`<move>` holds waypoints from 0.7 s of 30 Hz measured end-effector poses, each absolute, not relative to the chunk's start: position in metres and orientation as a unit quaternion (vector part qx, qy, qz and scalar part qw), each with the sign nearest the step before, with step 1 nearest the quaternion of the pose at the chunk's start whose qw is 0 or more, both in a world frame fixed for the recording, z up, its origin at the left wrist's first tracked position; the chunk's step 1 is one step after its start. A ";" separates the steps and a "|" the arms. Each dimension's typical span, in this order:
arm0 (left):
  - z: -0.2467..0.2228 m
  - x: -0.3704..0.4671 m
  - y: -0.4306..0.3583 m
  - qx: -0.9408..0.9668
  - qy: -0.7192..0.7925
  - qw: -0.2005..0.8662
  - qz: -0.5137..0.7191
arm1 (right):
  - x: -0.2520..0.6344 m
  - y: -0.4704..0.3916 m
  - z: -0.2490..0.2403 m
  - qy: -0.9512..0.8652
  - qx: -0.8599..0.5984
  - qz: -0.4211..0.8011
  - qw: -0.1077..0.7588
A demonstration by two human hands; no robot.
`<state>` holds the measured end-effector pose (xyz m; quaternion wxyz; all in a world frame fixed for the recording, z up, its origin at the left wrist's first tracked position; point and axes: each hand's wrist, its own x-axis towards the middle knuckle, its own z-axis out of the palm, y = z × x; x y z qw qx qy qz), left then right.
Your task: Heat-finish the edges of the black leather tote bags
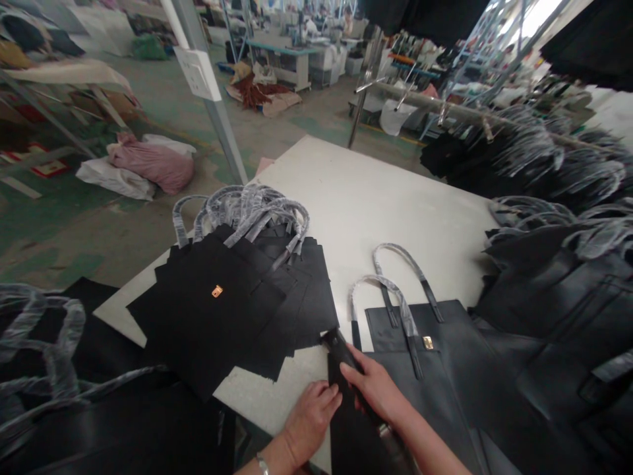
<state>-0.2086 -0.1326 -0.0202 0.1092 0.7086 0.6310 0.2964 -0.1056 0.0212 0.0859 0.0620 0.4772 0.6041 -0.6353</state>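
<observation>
My right hand [373, 389] is closed round a long black hand tool [359, 376], whose exact kind I cannot make out. Its dark head points up and left, near the edge of the stacked black pieces. Beneath the tool lies a black bag panel [346, 435]. My left hand [314, 415] has its fingers curled together at the panel's left edge, pinching it. To the right is a black tote bag [410, 330] with plastic-wrapped handles [403, 257] and a small gold clasp [428, 342].
A fanned stack of black bag pieces [247, 297] with wrapped handles lies on the white table [395, 191]. More black bags [558, 284] are piled at the right, others [99, 422] at lower left. A grey post [217, 119] with a socket rises beyond the table's left edge.
</observation>
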 end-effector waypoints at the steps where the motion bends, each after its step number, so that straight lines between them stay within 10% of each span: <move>1: -0.020 -0.208 -0.133 0.707 0.633 0.115 0.295 | -0.105 0.024 0.088 0.610 0.490 -0.622 0.030; 12: -0.027 -0.207 -0.136 0.713 0.633 0.118 0.277 | -0.082 0.001 0.086 0.579 0.482 -0.650 0.096; 21: -0.020 -0.200 -0.098 0.627 0.741 0.062 0.232 | -0.013 0.024 0.133 0.529 0.569 -0.619 -0.114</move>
